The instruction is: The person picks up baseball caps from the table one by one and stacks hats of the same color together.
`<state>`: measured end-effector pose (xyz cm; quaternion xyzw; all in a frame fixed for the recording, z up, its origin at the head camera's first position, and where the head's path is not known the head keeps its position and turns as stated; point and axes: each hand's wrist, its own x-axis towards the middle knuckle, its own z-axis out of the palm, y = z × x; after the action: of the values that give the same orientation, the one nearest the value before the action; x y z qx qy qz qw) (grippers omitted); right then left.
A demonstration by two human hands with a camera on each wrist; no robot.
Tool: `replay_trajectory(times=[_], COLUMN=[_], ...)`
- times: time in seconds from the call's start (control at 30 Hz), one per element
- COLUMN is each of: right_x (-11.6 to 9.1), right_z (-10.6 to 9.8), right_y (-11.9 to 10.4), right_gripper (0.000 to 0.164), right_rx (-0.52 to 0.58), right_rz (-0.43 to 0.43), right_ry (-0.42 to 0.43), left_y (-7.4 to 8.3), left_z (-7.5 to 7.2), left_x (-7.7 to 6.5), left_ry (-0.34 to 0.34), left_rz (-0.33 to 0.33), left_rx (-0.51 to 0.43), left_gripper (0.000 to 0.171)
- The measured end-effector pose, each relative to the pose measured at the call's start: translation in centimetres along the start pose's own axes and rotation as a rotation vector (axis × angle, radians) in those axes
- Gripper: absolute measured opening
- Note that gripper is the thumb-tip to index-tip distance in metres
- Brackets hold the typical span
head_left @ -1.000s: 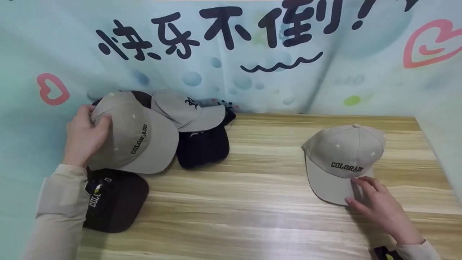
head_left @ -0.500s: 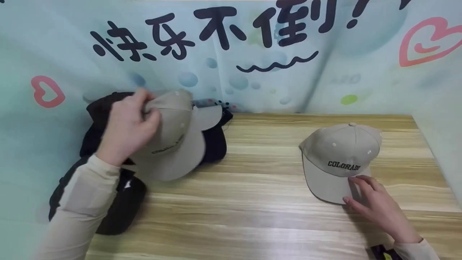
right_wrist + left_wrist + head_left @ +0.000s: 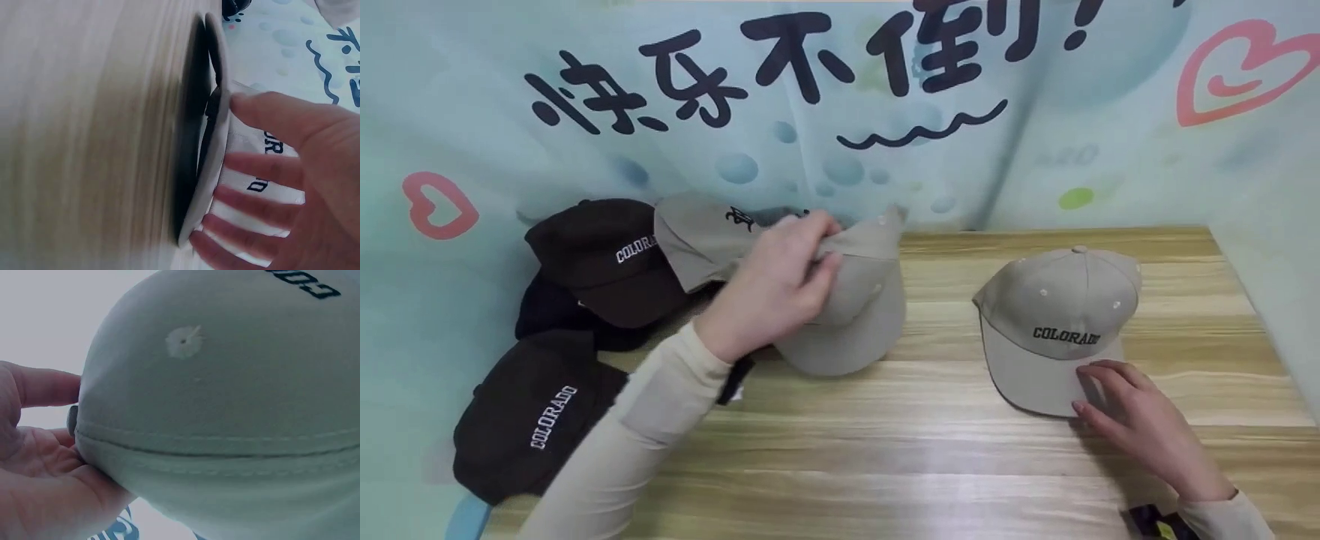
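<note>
My left hand (image 3: pixel 776 281) grips a beige baseball cap (image 3: pixel 859 330) by the top of its crown, brim toward me. In the left wrist view the thumb and fingers (image 3: pixel 50 388) pinch the button end of this cap (image 3: pixel 225 399), and part of its lettering shows. On the right of the table a second beige cap (image 3: pixel 1065 300), marked COLORADO, stands with its brim toward me. My right hand (image 3: pixel 1147 424) rests its fingertips on that brim. From the right wrist, the hand (image 3: pixel 298 163) has fairly straight fingers along the brim edge (image 3: pixel 211 163).
Left of the held cap lie a dark brown cap (image 3: pixel 592 255), a light grey cap (image 3: pixel 694 232) with a black emblem and a navy cap (image 3: pixel 544 307). Nearer me is another dark brown cap (image 3: pixel 514 412). A printed cloth (image 3: pixel 660 157) hangs behind the wooden table (image 3: pixel 915 450).
My left hand has carried the beige cap rightward off the pile, uncovering the dark brown cap with white lettering. My right hand stays at the other cap's brim.
</note>
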<state>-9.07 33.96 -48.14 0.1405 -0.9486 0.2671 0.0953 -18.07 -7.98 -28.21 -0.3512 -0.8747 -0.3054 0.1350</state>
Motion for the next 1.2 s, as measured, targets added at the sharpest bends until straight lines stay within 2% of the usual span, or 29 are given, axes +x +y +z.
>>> replay_trajectory(times=[0.17,0.33,0.57,0.67,0.73,0.8,0.87,0.97,1.07,1.2], right_x=[-0.3,-0.7,-2.0,-2.6,-2.8,-2.9,-2.9,-2.9,-2.8,-2.6], right_z=[-0.2,-1.3,-4.3,-5.7,-6.6,-7.2,-7.5,-7.2,-6.4,-5.4], right_y=[-0.3,-1.1,-3.0,-4.1,-4.7,-5.0,-5.1,-5.0,-4.7,-4.2], right_gripper=[0.039,0.038,0.030,0.018,0.029,0.046,0.057,0.040,0.020,0.029], right_rx=[0.012,0.013,-0.031,-0.070,-0.088,-0.092,-0.100,-0.111,-0.120,-0.107], right_rz=[-0.061,-0.077,-0.106,-0.085,-0.082,-0.089,-0.089,-0.079,-0.076,-0.104], right_ry=[0.102,0.174,0.339,0.405,0.448,0.491,0.506,0.484,0.411,0.324], left_y=[1.8,3.9,7.0,8.1,8.7,9.2,9.3,9.2,8.9,8.6], left_z=[2.3,5.0,9.9,12.0,13.4,14.6,15.9,18.0,19.9,21.9], left_x=[2.3,4.3,6.0,6.9,7.5,8.2,8.9,10.0,11.0,12.3], left_ry=[-0.039,-0.144,-0.352,-0.397,-0.402,-0.403,-0.413,-0.433,-0.433,-0.432], left_rz=[0.096,0.185,0.277,0.317,0.333,0.332,0.304,0.238,0.187,0.165], left_rx=[-0.097,-0.182,-0.306,-0.341,-0.358,-0.368,-0.367,-0.363,-0.346,-0.322], left_gripper=[0.010,0.014,0.018,0.017,0.017,0.018,0.020,0.025,0.027,0.027])
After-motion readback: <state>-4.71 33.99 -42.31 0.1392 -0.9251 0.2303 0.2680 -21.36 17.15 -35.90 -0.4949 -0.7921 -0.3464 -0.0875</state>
